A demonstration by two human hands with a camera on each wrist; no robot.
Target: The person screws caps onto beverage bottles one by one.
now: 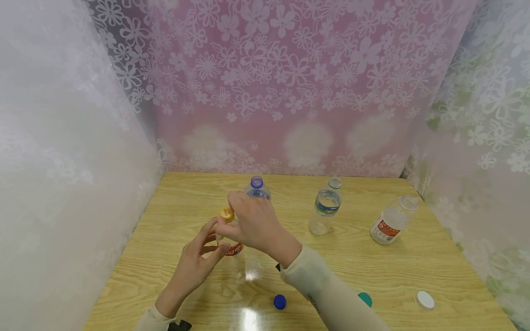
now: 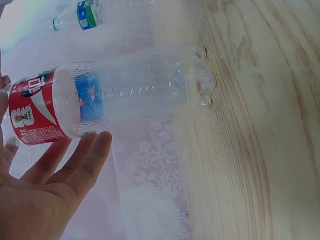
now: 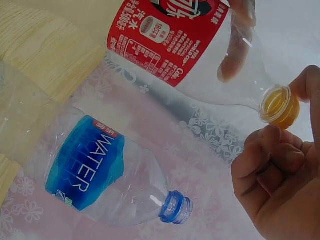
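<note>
A clear plastic bottle with a red label [image 1: 234,249] stands upright at the left of the wooden table. My left hand [image 1: 194,262] holds it around its upper part, thumb by the label and fingers toward the neck. Over the mouth, my right hand [image 1: 254,225] pinches a yellow cap [image 3: 289,112] between thumb and fingers. The cap sits at the bottle's mouth, and the clear neck ring shows beside it in the right wrist view. In the left wrist view the bottle's lower body [image 2: 140,82] looks see-through, with its base at the tabletop.
Just behind stands an uncapped water bottle [image 3: 85,162] with a blue label. Farther right are an open bottle with a blue-green label [image 1: 327,204] and a wide-mouthed bottle [image 1: 389,227]. Blue [image 1: 279,302], teal [image 1: 365,299] and white [image 1: 425,300] caps lie near the front.
</note>
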